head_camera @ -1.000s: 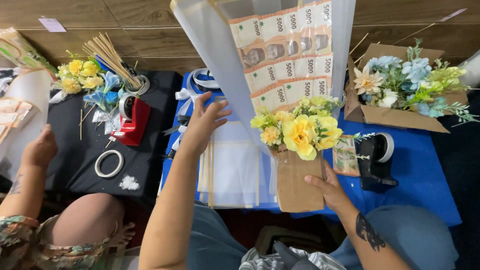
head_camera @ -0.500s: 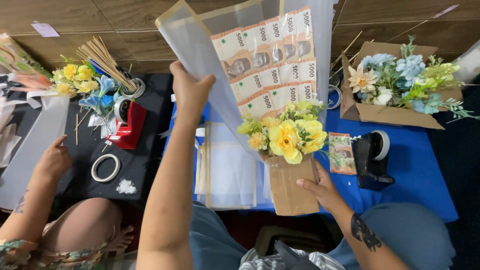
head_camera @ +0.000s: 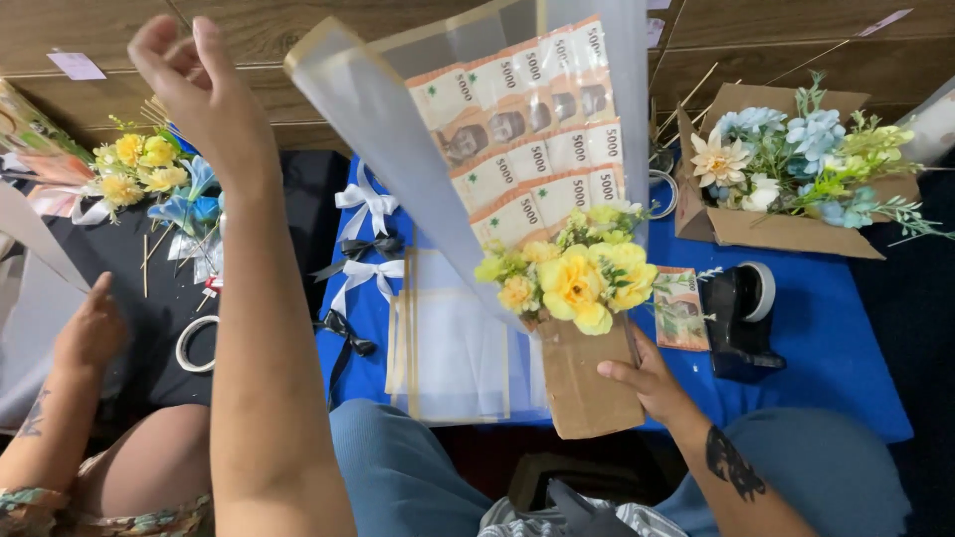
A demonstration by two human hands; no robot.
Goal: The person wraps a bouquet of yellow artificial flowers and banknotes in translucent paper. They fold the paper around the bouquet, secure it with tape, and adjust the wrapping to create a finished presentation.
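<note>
Wrapping the banknote bouquet [head_camera: 557, 249]: right hand [head_camera: 652, 383] clamps its cardboard base, left hand [head_camera: 204, 94] lifted, loose, empty; next, gather the translucent sheet [head_camera: 398, 129].

Wooden wall [head_camera: 776, 40] behind a blue-covered table [head_camera: 836, 348], evenly lit.

Bright, even light falls from overhead with soft shadows. The raised left hand [head_camera: 204, 89] is slightly motion-blurred. Straight lines bend at the edges.
</note>
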